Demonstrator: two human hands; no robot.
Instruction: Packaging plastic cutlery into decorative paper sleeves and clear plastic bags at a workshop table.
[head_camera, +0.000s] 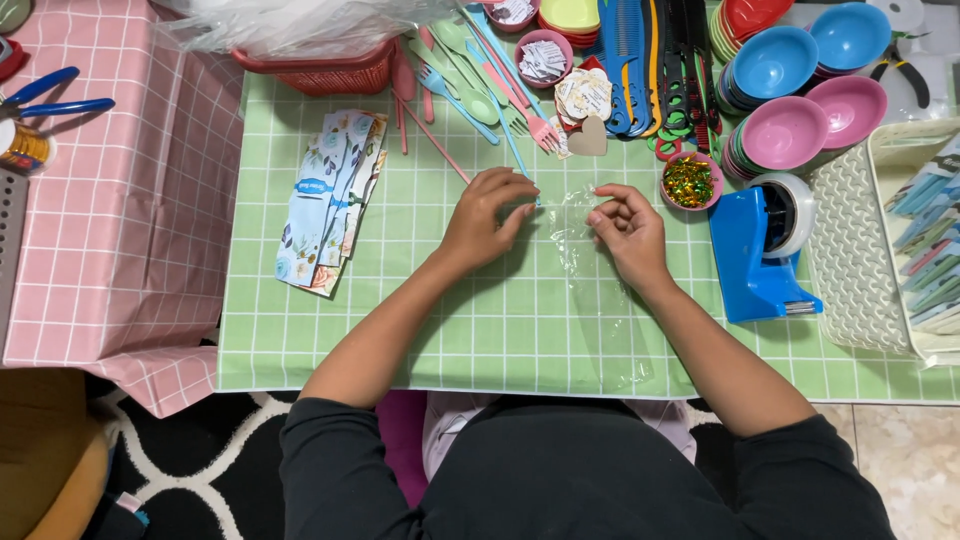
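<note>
A long clear plastic bag (600, 300) lies on the green checked tablecloth (400, 320), running from the table's near edge up to my hands. My left hand (485, 215) pinches the bag's far end from the left, and a thin blue stick (512, 150) ends near its fingertips. My right hand (625, 230) pinches the same end from the right. Both hands rest on the cloth, a little apart.
A fan of floral cards (330, 200) lies to the left. A blue tape dispenser (765, 245) and a small pink bowl of glitter (690, 182) stand to the right. Pastel cutlery, combs, stacked bowls and a white basket (860, 260) line the back and right.
</note>
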